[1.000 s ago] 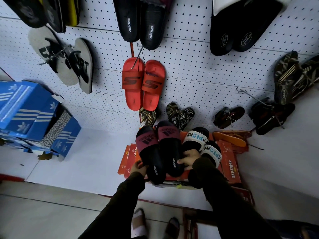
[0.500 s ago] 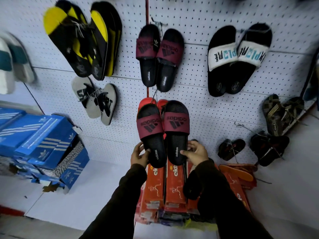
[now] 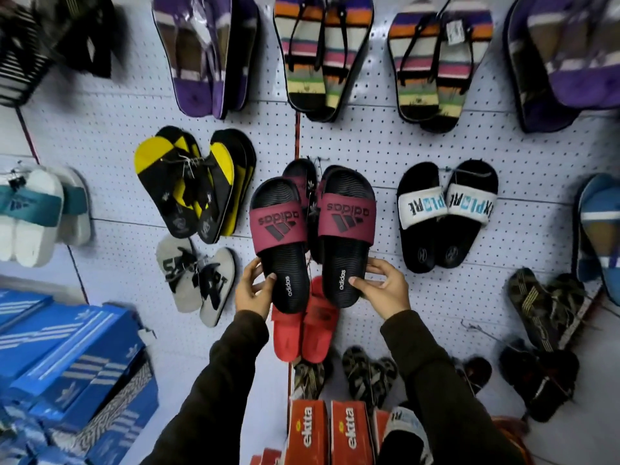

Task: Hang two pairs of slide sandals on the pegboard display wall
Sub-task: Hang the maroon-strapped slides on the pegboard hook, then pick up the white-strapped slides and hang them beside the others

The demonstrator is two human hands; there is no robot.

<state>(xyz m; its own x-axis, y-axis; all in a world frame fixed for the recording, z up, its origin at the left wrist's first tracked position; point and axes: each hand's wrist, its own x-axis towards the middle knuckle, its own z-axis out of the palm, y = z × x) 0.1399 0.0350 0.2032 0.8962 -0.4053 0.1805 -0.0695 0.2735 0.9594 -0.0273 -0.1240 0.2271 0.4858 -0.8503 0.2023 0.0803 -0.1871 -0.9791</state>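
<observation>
The left hand (image 3: 250, 290) and right hand (image 3: 382, 286) each clamp a maroon-strapped slide's heel against the pegboard (image 3: 385, 146).

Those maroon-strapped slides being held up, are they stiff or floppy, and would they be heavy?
Probably fairly stiff: each slide stands straight though the left hand and right hand hold only the heel ends. Likely light, since the fingers look loosely placed. The ribbed footbed should give some grip.
</observation>
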